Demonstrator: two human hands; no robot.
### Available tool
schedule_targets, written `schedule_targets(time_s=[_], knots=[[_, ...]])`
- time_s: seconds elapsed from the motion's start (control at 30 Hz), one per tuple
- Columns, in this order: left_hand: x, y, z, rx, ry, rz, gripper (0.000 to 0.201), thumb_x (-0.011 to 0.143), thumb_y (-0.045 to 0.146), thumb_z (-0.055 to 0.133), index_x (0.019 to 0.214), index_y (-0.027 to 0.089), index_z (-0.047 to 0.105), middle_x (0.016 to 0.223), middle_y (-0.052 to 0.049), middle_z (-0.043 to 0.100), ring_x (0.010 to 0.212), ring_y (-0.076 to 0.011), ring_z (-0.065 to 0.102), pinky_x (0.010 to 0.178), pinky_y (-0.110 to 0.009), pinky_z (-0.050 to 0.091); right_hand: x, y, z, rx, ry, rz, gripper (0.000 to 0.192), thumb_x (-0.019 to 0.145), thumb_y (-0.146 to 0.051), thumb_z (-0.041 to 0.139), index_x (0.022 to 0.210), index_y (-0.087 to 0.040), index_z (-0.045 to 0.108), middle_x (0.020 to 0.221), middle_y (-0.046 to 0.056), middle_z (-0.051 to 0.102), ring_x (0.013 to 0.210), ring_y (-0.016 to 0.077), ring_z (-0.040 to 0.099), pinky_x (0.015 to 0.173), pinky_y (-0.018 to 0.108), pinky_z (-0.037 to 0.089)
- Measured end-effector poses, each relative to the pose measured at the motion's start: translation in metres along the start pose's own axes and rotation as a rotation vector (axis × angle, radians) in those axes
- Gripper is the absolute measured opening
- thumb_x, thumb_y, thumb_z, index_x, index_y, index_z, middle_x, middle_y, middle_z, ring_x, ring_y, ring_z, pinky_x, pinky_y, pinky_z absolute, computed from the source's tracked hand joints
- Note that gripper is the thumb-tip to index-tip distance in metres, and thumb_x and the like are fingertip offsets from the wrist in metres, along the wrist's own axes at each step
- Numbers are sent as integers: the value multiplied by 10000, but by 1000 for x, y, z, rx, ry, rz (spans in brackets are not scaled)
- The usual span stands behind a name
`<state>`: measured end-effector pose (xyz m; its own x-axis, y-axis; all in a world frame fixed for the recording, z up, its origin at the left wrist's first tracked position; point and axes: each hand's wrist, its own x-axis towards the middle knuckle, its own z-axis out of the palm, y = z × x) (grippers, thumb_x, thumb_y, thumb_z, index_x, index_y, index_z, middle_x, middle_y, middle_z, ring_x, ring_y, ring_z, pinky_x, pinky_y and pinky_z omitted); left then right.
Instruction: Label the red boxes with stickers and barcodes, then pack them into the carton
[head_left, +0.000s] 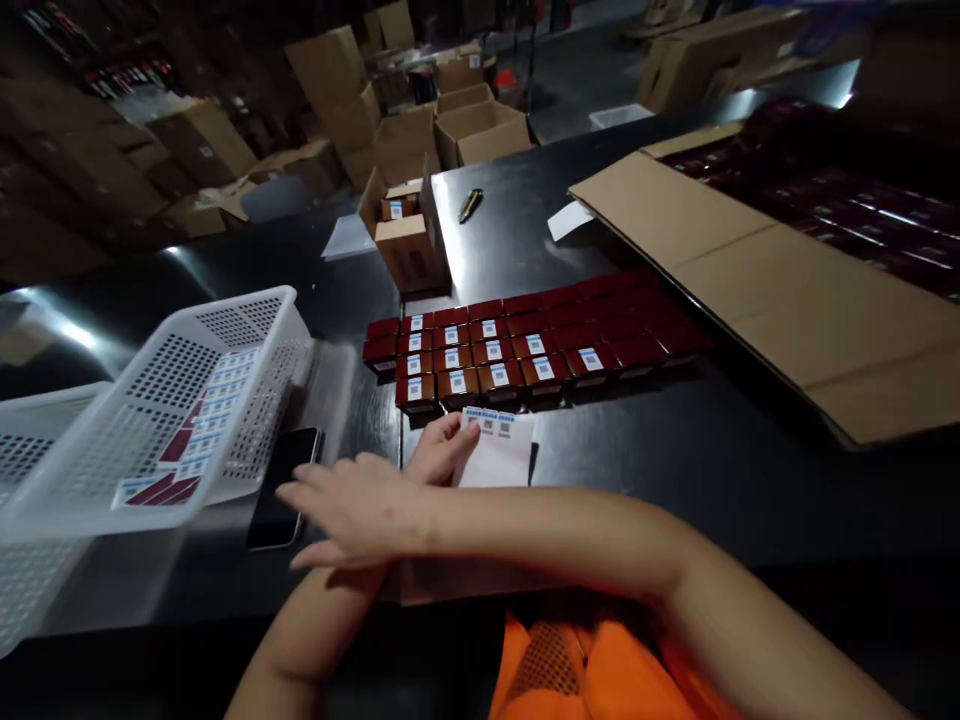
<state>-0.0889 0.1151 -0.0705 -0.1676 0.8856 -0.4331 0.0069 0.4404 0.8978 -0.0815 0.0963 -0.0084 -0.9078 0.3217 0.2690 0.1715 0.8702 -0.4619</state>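
Note:
My left hand (437, 450) pinches the edge of a white sheet of stickers (496, 460), which has a row of blue-topped QR labels along its upper edge. Crossed over the left wrist, my right hand (352, 512) points left with its fingers spread and holds nothing. Under its fingertips lies a smartphone (283, 495). Just beyond the sheet stand rows of small dark red boxes (501, 375). Several boxes on the left and front carry QR stickers; those farther right show none.
To the left, a white perforated basket (169, 375) holds stickered dark red boxes, beside another basket (45, 425). A small open carton (409, 250) and a utility knife (470, 205) are at the back. A large open carton (780, 280) with dark red goods occupies the right.

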Motion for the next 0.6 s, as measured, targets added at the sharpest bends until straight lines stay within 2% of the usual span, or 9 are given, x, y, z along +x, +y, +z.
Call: schedule_targets(time_s=[0.07, 0.1, 0.13, 0.17, 0.23, 0.3, 0.33, 0.43, 0.6], knots=[[-1, 1, -2, -38, -148, 13, 554, 519, 608, 845, 799, 157, 688, 727, -25, 693, 662, -194, 604, 618, -295, 479, 45, -10, 33, 138, -226, -176, 743, 885, -768, 363, 1382, -221, 444, 1557, 93, 405, 1071, 282, 668, 701, 392, 587], [-1, 2, -3, -54, -194, 21, 558, 530, 617, 839, 801, 157, 678, 725, -24, 688, 645, -179, 595, 615, -287, 475, 59, -12, 47, 165, -286, -209, 759, 873, -784, 352, 1402, -245, 426, 1552, 90, 415, 1113, 291, 657, 729, 396, 593], [-1, 2, -4, -66, -224, 29, 552, 550, 619, 831, 806, 157, 668, 729, -23, 685, 637, -165, 589, 618, -277, 472, 66, -14, 58, 187, -369, -159, 803, 859, -805, 339, 1392, -212, 435, 1492, 113, 484, 1115, 312, 659, 732, 425, 600], [-1, 1, -4, -75, -244, 34, 538, 574, 612, 825, 811, 157, 661, 735, -22, 685, 633, -155, 585, 620, -268, 468, 68, -14, 66, 213, -391, -119, 831, 851, -816, 330, 1384, -189, 440, 1433, 130, 537, 1117, 326, 659, 746, 446, 602], [-1, -2, -4, -85, -275, 37, 501, 616, 581, 821, 820, 155, 655, 736, -20, 682, 629, -144, 580, 616, -252, 458, 60, -14, 73, 254, -315, -85, 850, 858, -820, 292, 1360, -151, 447, 1358, 150, 582, 1082, 336, 673, 763, 476, 599], [-1, -6, -3, -79, -295, 52, 465, 648, 560, 814, 809, 155, 652, 723, -13, 672, 618, -135, 566, 597, -237, 440, 45, -12, 72, 263, -166, -126, 824, 874, -812, 248, 1347, -167, 446, 1389, 158, 546, 1023, 321, 693, 751, 470, 596], [-1, -8, -2, -72, -302, 63, 450, 657, 551, 813, 795, 154, 652, 718, -11, 668, 617, -132, 561, 589, -230, 430, 39, -10, 70, 255, -135, -143, 816, 869, -818, 250, 1339, -182, 450, 1400, 159, 532, 987, 312, 702, 728, 461, 597], [0, -14, -1, -67, -317, 75, 424, 675, 533, 811, 788, 156, 654, 742, -14, 677, 637, -135, 566, 595, -227, 426, 32, -6, 68, 256, -149, -78, 841, 806, -864, 326, 1314, -210, 471, 1409, 156, 523, 934, 301, 709, 653, 429, 595], [-1, -17, -1, -94, -315, 77, 410, 718, 535, 780, 845, 165, 655, 767, -13, 685, 660, -144, 587, 635, -241, 446, 42, -7, 76, 227, -130, -55, 783, 733, -849, 490, 1246, -259, 531, 1460, 93, 514, 977, 275, 692, 640, 361, 577]])
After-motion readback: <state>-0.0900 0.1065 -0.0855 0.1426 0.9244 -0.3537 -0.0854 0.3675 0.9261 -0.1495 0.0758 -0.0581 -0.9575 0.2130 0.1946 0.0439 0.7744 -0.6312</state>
